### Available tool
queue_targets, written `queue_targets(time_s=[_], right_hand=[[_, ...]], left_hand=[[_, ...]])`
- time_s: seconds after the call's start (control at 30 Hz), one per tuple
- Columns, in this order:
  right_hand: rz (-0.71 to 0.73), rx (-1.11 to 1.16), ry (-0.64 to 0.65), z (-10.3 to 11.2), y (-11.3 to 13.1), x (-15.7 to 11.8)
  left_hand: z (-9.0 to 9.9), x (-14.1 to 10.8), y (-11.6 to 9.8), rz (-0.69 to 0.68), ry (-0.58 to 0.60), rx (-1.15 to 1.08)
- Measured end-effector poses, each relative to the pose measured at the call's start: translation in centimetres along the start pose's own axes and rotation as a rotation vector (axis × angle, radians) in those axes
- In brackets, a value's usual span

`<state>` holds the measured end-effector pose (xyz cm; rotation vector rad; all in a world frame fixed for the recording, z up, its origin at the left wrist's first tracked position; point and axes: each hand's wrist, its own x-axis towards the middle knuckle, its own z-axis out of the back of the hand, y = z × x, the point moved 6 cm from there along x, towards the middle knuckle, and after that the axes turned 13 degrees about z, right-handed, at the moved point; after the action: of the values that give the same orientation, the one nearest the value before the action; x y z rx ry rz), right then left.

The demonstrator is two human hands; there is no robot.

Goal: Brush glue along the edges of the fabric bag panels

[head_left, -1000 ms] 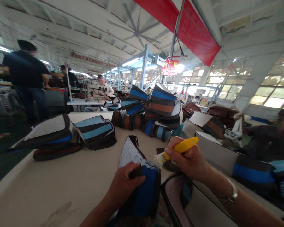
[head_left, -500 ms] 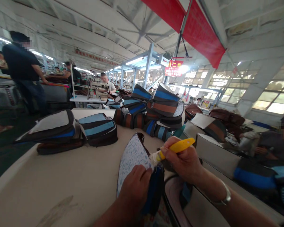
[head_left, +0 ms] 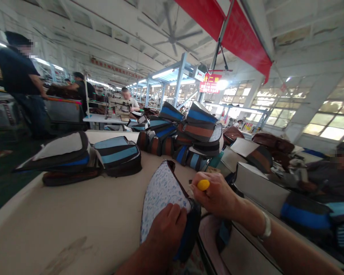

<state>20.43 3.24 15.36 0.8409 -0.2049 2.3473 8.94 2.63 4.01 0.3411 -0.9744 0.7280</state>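
My left hand (head_left: 169,229) has its fingers curled over the edge of a bag piece (head_left: 162,187) with a blue-and-white patterned lining and a dark blue side. This piece stands tilted on the table's near side. In my right hand (head_left: 215,194) is a brush (head_left: 203,185); the round end of its yellow handle points towards me. The brush's bristles are mostly hidden behind my fingers, close to the right edge of the bag piece. Below my right hand lies another open bag piece (head_left: 209,233) with a pale inside.
On the pale table (head_left: 97,206), striped bag pieces (head_left: 119,154) lie at the left. A pile of blue and brown bag pieces (head_left: 200,128) rises at the back. More pieces (head_left: 298,210) crowd the right, near a seated person (head_left: 321,172). Another person (head_left: 20,72) stands far left.
My right hand has turned the brush, so its handle now points at me instead of up to the right. My left hand keeps hold of the bag piece.
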Motion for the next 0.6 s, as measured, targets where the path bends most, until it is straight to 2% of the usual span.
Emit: queue_targets(time_s=[0.1,0.2,0.27,0.37,0.4,0.47,0.53,0.6], right_hand=[[-0.006,0.047,0.006,-0.2,0.0,0.0],[0.005,0.006,-0.009,0.3,-0.2,0.0],[-0.093,0.040,-0.182,1.6,-1.1,-0.4],[-0.313,0.397,-0.601,2.4,-2.6,-1.7],[-0.375,0.561,-0.721,1.9,-2.8,-2.1],[-0.460,0.836,-0.869,0.2,-2.7,-2.6],[-0.535,1.017,-0.931,-1.9,-2.2,-2.8],[-0.586,1.122,-0.956,-3.5,-1.6,-2.9]], left_hand=[[0.2,-0.1,0.5,-0.009,-0.012,-0.019],[1.2,0.0,1.9,-0.025,-0.039,-0.039],[2.3,0.1,3.5,-0.026,-0.067,-0.081],[3.7,-0.1,6.8,0.015,-0.081,-0.183],[4.0,-0.4,7.9,0.054,-0.084,-0.201],[4.5,-1.1,10.3,0.193,-0.122,-0.171],[5.1,-2.5,12.4,0.392,-0.208,-0.107],[5.8,-4.3,13.6,0.577,-0.264,-0.051]])
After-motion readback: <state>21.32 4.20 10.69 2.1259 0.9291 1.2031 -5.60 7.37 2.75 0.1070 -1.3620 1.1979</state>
